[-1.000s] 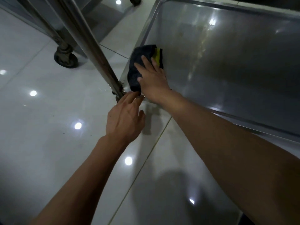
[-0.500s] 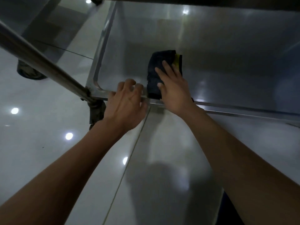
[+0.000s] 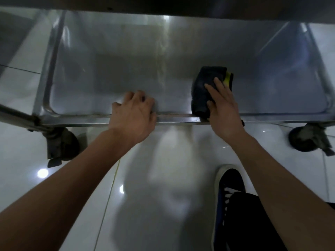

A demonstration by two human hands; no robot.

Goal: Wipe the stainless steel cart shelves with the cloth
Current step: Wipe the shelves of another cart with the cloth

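Cloth (image 3: 206, 91) now sits further right along the shelf (image 3: 126, 73), near its front rim.
Right hand (image 3: 223, 109) presses it flat, fingers spread; left hand (image 3: 134, 113) curls over the rim. Soft, light, folded: hold by palm pressure on top.

Cart shelf (image 3: 112, 73) spans the upper half of frame, under another shelf edge along the top. Cloth (image 3: 205, 91) on the shelf right of centre, against the near rim, right hand (image 3: 223, 107) flat on it. Left hand (image 3: 133, 115) on the rim at centre. Casters lower left (image 3: 60, 144) and right (image 3: 306, 140). Shoe (image 3: 229, 183) bottom right, apparently on the floor (image 3: 163, 178).
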